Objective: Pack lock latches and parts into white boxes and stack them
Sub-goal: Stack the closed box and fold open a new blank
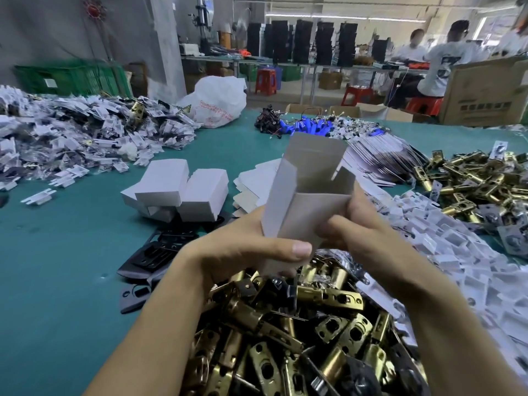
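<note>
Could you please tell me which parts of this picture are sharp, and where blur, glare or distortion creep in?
Head view: the box, left hand and right hand are sharp; the green crate and far people are smeared; the wide lens stretches the frame's edges; the ceiling lights blow out; the latches glint mildly.

The left hand grips the white box, thumb across its lower edge. The right hand pinches the opposite side.

white box open, upright, abv brass latches
</note>
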`<act>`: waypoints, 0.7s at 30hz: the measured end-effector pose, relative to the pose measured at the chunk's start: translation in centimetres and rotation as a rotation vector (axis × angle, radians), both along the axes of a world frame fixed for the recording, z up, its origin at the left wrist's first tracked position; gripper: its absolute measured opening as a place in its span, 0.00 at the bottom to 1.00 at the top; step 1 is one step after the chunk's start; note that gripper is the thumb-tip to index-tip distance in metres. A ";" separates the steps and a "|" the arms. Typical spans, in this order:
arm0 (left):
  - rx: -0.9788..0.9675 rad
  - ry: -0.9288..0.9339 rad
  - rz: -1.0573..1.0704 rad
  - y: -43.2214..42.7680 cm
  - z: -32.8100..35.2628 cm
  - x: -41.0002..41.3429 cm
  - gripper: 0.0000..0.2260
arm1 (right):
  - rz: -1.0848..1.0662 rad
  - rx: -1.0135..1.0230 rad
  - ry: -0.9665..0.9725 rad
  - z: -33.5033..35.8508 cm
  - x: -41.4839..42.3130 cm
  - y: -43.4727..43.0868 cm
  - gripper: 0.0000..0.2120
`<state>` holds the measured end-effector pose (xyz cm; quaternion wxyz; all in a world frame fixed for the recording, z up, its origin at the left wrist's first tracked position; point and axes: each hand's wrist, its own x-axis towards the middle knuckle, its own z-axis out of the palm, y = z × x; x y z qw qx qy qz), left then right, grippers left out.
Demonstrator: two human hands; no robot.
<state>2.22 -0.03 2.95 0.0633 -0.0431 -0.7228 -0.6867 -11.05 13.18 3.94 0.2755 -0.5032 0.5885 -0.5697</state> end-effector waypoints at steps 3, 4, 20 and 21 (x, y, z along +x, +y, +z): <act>0.058 0.001 0.008 0.2 -0.1 -0.2 0.20 | 0.071 -0.018 -0.019 0.1 1.1 -0.3 0.29; 0.051 -0.015 0.036 0.1 -0.3 -0.3 0.22 | 0.090 -0.008 -0.020 0.1 1.5 -0.3 0.30; 0.426 0.057 0.505 -1.3 -2.3 -0.9 0.28 | -0.013 0.940 0.574 -0.5 -1.8 2.1 0.20; 0.423 0.057 0.503 -1.3 -2.3 -0.9 0.29 | -0.020 0.937 0.607 -0.6 -1.6 1.9 0.20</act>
